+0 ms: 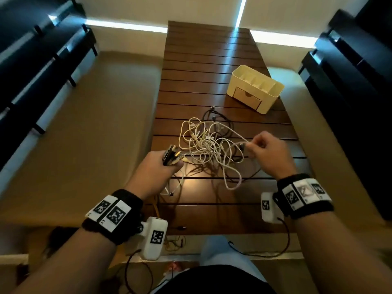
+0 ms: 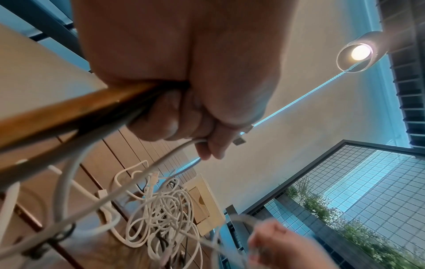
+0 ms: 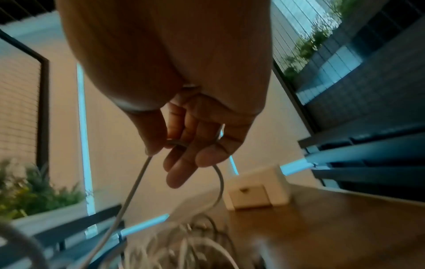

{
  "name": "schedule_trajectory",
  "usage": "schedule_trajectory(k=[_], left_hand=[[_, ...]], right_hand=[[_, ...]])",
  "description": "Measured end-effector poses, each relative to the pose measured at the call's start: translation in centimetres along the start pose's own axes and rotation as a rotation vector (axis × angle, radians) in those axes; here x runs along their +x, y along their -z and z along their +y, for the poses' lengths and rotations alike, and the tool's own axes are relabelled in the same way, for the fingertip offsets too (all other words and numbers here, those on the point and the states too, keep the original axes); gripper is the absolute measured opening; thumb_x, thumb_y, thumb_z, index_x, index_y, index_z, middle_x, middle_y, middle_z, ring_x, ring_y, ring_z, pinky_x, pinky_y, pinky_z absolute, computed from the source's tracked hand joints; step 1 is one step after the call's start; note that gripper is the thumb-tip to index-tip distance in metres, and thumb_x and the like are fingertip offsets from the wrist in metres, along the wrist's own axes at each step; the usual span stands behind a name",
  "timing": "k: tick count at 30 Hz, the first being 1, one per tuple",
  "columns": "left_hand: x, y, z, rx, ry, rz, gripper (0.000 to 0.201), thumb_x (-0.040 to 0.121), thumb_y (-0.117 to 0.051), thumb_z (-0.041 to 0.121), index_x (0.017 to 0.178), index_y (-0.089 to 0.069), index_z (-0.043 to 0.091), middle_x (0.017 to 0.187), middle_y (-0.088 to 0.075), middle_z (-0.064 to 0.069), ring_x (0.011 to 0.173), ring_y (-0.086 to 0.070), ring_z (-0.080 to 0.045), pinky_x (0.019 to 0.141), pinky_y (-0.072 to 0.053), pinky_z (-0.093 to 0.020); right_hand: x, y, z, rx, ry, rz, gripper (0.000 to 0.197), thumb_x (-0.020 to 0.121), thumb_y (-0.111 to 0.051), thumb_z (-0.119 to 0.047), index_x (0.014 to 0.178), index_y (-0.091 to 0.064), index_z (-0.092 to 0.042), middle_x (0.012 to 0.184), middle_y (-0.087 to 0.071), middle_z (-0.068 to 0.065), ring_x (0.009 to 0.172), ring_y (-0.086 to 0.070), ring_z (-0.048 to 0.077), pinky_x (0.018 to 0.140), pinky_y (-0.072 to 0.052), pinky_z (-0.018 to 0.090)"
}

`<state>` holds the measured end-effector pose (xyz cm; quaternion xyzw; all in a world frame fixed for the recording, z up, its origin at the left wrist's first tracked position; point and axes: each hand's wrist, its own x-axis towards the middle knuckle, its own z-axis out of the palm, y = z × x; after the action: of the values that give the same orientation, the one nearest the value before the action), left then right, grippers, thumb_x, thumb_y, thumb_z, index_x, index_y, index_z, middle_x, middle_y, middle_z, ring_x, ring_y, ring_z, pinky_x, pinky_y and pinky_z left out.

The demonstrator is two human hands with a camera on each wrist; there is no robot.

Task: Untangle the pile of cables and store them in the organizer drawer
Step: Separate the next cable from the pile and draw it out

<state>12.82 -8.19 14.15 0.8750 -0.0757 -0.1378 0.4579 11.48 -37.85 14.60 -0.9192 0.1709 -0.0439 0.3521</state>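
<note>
left hand fisted round a bunch of cable plugs; right hand pinches one grey cable w/ thumb & fingers. tangled cable pile sits mid worktop btwn hands, organizer beyond it, drawer closed.

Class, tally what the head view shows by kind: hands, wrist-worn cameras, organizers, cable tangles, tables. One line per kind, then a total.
Hands: 2, the left hand gripping cable ends, the right hand pinching one cable
Wrist cameras: 2, left wrist camera, right wrist camera
Organizer: 1
Cable tangle: 1
Table: 1
Total: 7
</note>
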Motion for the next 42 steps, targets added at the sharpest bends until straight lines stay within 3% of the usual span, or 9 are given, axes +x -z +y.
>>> schedule_trajectory(k=[5, 9, 13, 16, 23, 31, 35, 38, 42], left_hand=[[-0.5, 0.0, 0.0, 0.039, -0.003, -0.01, 0.03, 0.095, -0.067, 0.029, 0.075, -0.058, 0.008, 0.063, -0.051, 0.004, 0.052, -0.041, -0.006, 0.053, -0.032, -0.026], [-0.7, 0.0, -0.3, 0.055, -0.004, -0.038, 0.029, 0.094, -0.069, 0.028, 0.082, -0.061, 0.003, 0.064, -0.052, 0.0, 0.049, -0.04, -0.005, 0.048, -0.031, -0.02], [-1.1, -0.2, 0.0, 0.056, -0.018, -0.078, 0.027, 0.093, -0.07, 0.025, 0.073, -0.058, 0.011, 0.057, -0.052, 0.01, 0.049, -0.042, -0.003, 0.049, -0.032, -0.019], [-1.4, -0.1, 0.6, 0.057, -0.039, -0.137, 0.03, 0.093, -0.069, 0.021, 0.068, -0.054, 0.019, 0.056, -0.054, 0.019, 0.052, -0.046, -0.001, 0.052, -0.036, -0.016], [0.1, -0.3, -1.1, 0.085, 0.187, -0.051, 0.026, 0.094, -0.069, 0.021, 0.071, -0.058, 0.015, 0.058, -0.05, 0.006, 0.045, -0.042, 0.0, 0.047, -0.033, -0.016], [4.9, -1.0, 7.9, -0.046, -0.049, 0.484, 0.014, 0.089, -0.071, 0.036, 0.084, -0.058, 0.034, 0.081, -0.061, 0.013, 0.071, -0.056, 0.009, 0.062, -0.042, -0.013], [6.9, -3.7, 10.6, 0.036, -0.112, 0.283, 0.013, 0.09, -0.071, 0.035, 0.098, -0.066, 0.026, 0.092, -0.065, 0.011, 0.087, -0.062, -0.004, 0.076, -0.052, -0.028], [8.2, -6.7, 9.4, 0.136, -0.056, 0.08, 0.01, 0.092, -0.07, 0.03, 0.085, -0.065, 0.025, 0.083, -0.066, 0.007, 0.079, -0.062, -0.012, 0.074, -0.055, -0.038], [9.6, -8.1, 7.5, 0.227, 0.008, -0.043, 0.017, 0.091, -0.072, 0.035, 0.079, -0.061, 0.029, 0.077, -0.064, 0.006, 0.076, -0.062, -0.016, 0.065, -0.049, -0.033]], right_hand=[[-0.3, -3.1, 6.2, -0.619, -0.302, -0.309, 0.02, 0.096, -0.059, -0.029, 0.106, -0.066, -0.013, 0.096, -0.063, 0.006, 0.086, -0.061, 0.023, 0.077, -0.053, 0.035], [0.2, -3.3, 2.4, -0.483, 0.034, 0.019, 0.014, 0.096, -0.056, -0.022, 0.103, -0.066, -0.014, 0.11, -0.051, 0.004, 0.095, -0.055, 0.023, 0.081, -0.049, 0.036], [1.4, -7.0, -3.2, -0.104, 0.405, -0.262, 0.015, 0.095, -0.063, -0.021, 0.109, -0.069, -0.02, 0.114, -0.051, -0.009, 0.105, -0.051, 0.008, 0.091, -0.045, 0.025], [3.7, -10.7, -2.8, -0.34, 0.456, -0.468, 0.024, 0.093, -0.065, -0.031, 0.116, -0.069, -0.025, 0.121, -0.054, -0.006, 0.115, -0.05, 0.017, 0.097, -0.047, 0.039], [6.7, -8.7, -0.5, -0.261, 0.515, -0.335, 0.016, 0.093, -0.066, -0.028, 0.095, -0.075, -0.014, 0.1, -0.062, -0.003, 0.098, -0.055, 0.017, 0.085, -0.048, 0.039], [7.8, -6.2, 1.5, -0.308, 0.541, -0.368, 0.017, 0.095, -0.064, -0.024, 0.096, -0.076, -0.012, 0.092, -0.059, -0.003, 0.091, -0.057, 0.019, 0.075, -0.045, 0.033], [8.1, -5.8, 1.5, -0.265, 0.572, -0.35, 0.016, 0.093, -0.065, -0.021, 0.095, -0.077, -0.01, 0.09, -0.056, -0.003, 0.091, -0.057, 0.022, 0.074, -0.044, 0.034], [8.1, -5.2, 1.1, -0.15, 0.583, -0.289, 0.015, 0.091, -0.069, -0.024, 0.091, -0.077, -0.011, 0.093, -0.061, -0.001, 0.087, -0.058, 0.018, 0.077, -0.052, 0.041], [7.5, -4.1, 0.6, 0.002, 0.506, -0.21, 0.01, 0.087, -0.075, -0.025, 0.091, -0.076, -0.015, 0.083, -0.055, -0.013, 0.078, -0.052, 0.003, 0.069, -0.04, 0.016]])
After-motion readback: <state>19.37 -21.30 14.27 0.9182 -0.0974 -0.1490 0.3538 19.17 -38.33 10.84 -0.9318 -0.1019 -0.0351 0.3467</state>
